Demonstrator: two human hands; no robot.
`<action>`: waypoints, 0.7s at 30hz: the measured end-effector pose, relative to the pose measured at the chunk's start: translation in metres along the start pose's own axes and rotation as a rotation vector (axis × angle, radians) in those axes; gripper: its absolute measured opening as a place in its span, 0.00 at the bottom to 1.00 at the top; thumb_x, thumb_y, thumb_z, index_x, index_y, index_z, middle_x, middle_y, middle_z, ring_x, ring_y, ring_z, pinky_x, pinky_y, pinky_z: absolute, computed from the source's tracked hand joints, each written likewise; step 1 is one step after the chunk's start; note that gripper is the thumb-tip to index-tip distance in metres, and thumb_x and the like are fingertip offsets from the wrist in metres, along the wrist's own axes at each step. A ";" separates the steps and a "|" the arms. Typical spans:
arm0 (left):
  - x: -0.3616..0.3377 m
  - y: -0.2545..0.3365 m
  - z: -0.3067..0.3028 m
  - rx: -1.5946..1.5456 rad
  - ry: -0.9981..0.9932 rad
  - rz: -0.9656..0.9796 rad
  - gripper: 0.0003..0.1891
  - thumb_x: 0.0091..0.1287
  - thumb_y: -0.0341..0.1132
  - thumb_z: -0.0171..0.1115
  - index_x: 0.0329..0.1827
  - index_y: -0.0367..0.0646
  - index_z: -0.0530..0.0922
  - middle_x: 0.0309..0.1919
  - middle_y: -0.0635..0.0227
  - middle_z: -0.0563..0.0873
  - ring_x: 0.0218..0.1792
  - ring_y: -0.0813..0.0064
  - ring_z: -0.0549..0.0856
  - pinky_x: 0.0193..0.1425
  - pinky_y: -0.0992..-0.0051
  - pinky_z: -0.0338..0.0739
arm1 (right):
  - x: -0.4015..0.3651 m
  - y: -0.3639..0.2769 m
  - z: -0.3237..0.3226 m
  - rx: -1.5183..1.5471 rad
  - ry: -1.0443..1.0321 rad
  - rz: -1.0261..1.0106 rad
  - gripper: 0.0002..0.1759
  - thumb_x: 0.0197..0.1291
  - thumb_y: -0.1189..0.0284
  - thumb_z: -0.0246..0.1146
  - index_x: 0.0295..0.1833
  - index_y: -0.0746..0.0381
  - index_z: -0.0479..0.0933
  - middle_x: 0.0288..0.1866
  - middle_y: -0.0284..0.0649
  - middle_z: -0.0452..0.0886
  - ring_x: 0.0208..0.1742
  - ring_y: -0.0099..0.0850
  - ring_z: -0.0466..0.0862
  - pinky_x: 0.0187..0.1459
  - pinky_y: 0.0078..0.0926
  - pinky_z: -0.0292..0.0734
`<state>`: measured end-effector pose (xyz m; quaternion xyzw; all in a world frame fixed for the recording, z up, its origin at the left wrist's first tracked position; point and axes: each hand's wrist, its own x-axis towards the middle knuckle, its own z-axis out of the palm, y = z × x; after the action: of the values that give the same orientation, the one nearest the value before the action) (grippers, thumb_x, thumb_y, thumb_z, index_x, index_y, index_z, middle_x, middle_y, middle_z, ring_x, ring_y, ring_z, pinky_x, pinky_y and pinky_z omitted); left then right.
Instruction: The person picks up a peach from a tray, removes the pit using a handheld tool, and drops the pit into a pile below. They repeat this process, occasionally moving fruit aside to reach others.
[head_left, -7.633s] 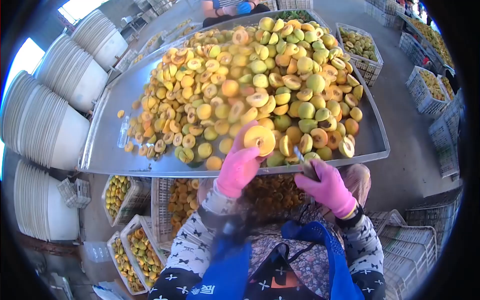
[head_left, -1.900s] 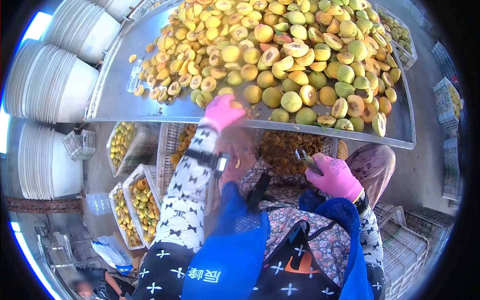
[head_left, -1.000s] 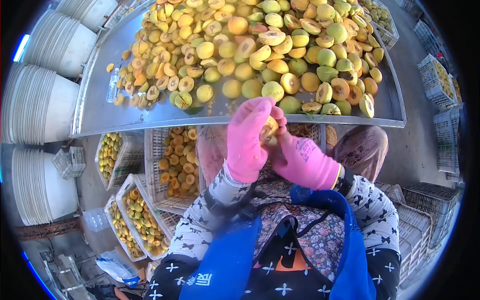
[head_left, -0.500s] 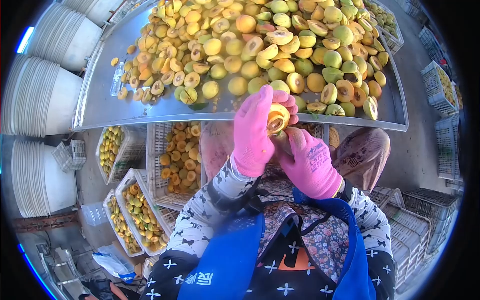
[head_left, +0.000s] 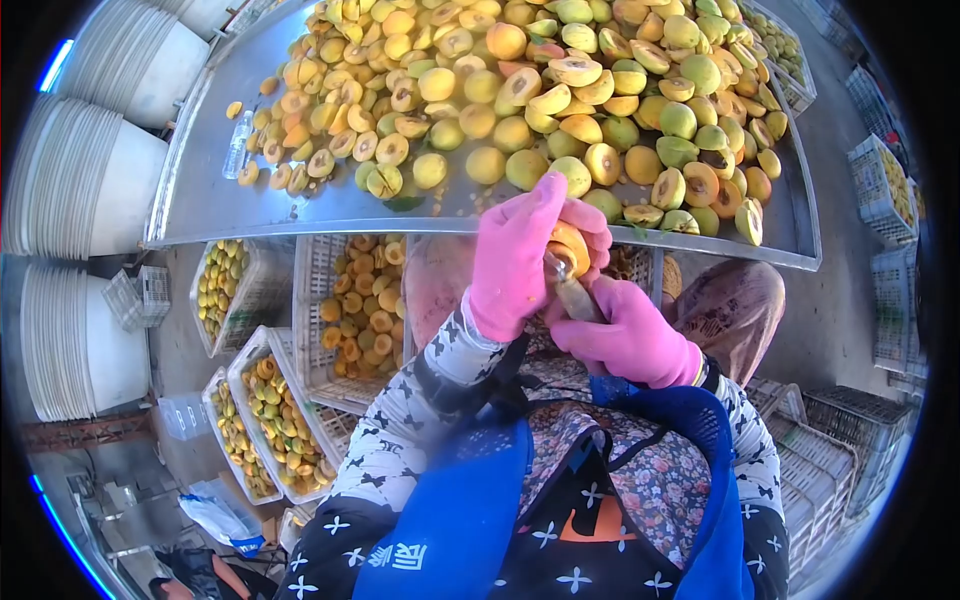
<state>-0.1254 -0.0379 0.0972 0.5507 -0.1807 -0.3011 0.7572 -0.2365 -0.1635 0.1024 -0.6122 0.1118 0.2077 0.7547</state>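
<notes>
My left hand (head_left: 520, 255), in a pink glove, is wrapped round a peach half (head_left: 568, 243) just in front of the table edge. The pink-gloved right hand (head_left: 640, 335) grips the handle of a pitting spoon (head_left: 577, 298), whose shiny metal end meets the cut side of the fruit. Part of the peach half is hidden behind the left fingers. Beyond my hands, a heap of whole and halved yellow-green peaches (head_left: 475, 122) covers much of a metal table (head_left: 330, 222).
A clear plastic bottle (head_left: 237, 146) lies on the table's left side. Below the table edge stands a crate (head_left: 314, 335) of peach halves, with more filled crates (head_left: 288, 425) to its left. Stacked white tubs (head_left: 90, 185) line the far left; empty-looking crates (head_left: 815, 465) sit at the right.
My right hand has turned and now holds the spoon with its metal end against the peach half. The left hand has tilted the fruit, and its fingers have closed further round it.
</notes>
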 end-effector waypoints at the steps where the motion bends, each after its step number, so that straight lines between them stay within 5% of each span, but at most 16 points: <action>1: -0.001 0.002 -0.001 0.054 -0.040 0.039 0.31 0.79 0.57 0.43 0.42 0.33 0.81 0.31 0.57 0.86 0.29 0.68 0.85 0.34 0.71 0.81 | 0.000 -0.002 -0.003 0.100 -0.093 0.054 0.11 0.62 0.70 0.68 0.43 0.65 0.77 0.24 0.32 0.77 0.21 0.21 0.75 0.23 0.20 0.68; 5: 0.002 -0.005 0.001 -0.116 -0.139 0.081 0.27 0.80 0.49 0.46 0.37 0.32 0.82 0.29 0.59 0.85 0.27 0.72 0.84 0.31 0.75 0.79 | -0.001 0.003 -0.018 0.326 -0.279 0.134 0.09 0.62 0.74 0.65 0.45 0.67 0.78 0.24 0.31 0.77 0.20 0.20 0.75 0.22 0.17 0.66; 7: 0.003 -0.017 0.003 -0.162 0.006 -0.008 0.26 0.81 0.48 0.46 0.40 0.32 0.82 0.31 0.58 0.86 0.28 0.72 0.85 0.32 0.75 0.80 | 0.000 0.010 -0.025 0.392 -0.311 0.155 0.08 0.62 0.76 0.65 0.45 0.68 0.78 0.23 0.31 0.77 0.20 0.20 0.75 0.22 0.18 0.67; 9: 0.002 -0.020 0.001 -0.131 0.178 -0.049 0.24 0.81 0.47 0.46 0.46 0.32 0.80 0.36 0.58 0.86 0.33 0.71 0.87 0.37 0.72 0.85 | -0.007 0.013 -0.033 0.318 -0.293 0.151 0.09 0.62 0.77 0.66 0.46 0.68 0.78 0.24 0.31 0.77 0.20 0.20 0.75 0.22 0.18 0.68; 12: -0.020 -0.018 -0.054 -0.071 0.088 -0.105 0.23 0.80 0.47 0.49 0.54 0.33 0.78 0.41 0.56 0.86 0.42 0.65 0.88 0.47 0.68 0.86 | -0.016 0.018 -0.044 0.106 -0.164 0.218 0.09 0.61 0.75 0.67 0.45 0.66 0.79 0.25 0.32 0.79 0.21 0.20 0.77 0.23 0.20 0.69; 14: -0.050 0.004 -0.100 0.488 0.036 0.040 0.21 0.78 0.45 0.51 0.57 0.33 0.76 0.44 0.55 0.86 0.45 0.64 0.87 0.50 0.66 0.85 | -0.009 0.054 -0.058 -0.526 0.087 -0.006 0.09 0.62 0.71 0.67 0.44 0.65 0.79 0.26 0.31 0.78 0.22 0.19 0.77 0.24 0.20 0.70; 15: -0.059 0.014 -0.110 0.768 0.001 0.095 0.21 0.78 0.44 0.52 0.59 0.33 0.76 0.45 0.55 0.85 0.46 0.63 0.87 0.51 0.64 0.85 | -0.003 0.051 -0.057 -0.432 0.121 0.062 0.09 0.62 0.71 0.66 0.44 0.64 0.78 0.26 0.31 0.78 0.22 0.19 0.77 0.24 0.21 0.70; 17: -0.067 0.006 -0.102 0.094 0.245 -0.011 0.20 0.74 0.40 0.56 0.61 0.34 0.74 0.48 0.55 0.84 0.49 0.61 0.86 0.54 0.62 0.83 | 0.003 0.044 -0.052 -0.257 0.148 0.237 0.10 0.62 0.69 0.66 0.44 0.64 0.78 0.26 0.31 0.77 0.22 0.19 0.77 0.24 0.21 0.70; 19: -0.062 0.001 -0.097 -0.583 0.307 -0.141 0.24 0.69 0.34 0.61 0.66 0.35 0.72 0.52 0.55 0.83 0.54 0.58 0.83 0.59 0.58 0.81 | 0.016 0.050 -0.043 -0.234 0.115 0.141 0.10 0.62 0.70 0.66 0.45 0.64 0.77 0.25 0.30 0.77 0.21 0.18 0.75 0.23 0.20 0.69; 21: -0.055 -0.006 -0.085 -0.412 0.159 -0.136 0.24 0.68 0.32 0.62 0.66 0.36 0.71 0.52 0.56 0.83 0.51 0.61 0.84 0.57 0.62 0.82 | 0.017 0.039 -0.036 -0.244 0.107 0.141 0.11 0.62 0.68 0.66 0.44 0.64 0.78 0.26 0.30 0.76 0.24 0.18 0.76 0.27 0.21 0.71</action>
<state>-0.1175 0.0583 0.0666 0.4171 -0.0176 -0.3376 0.8436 -0.2357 -0.1895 0.0527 -0.7003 0.1686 0.2391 0.6512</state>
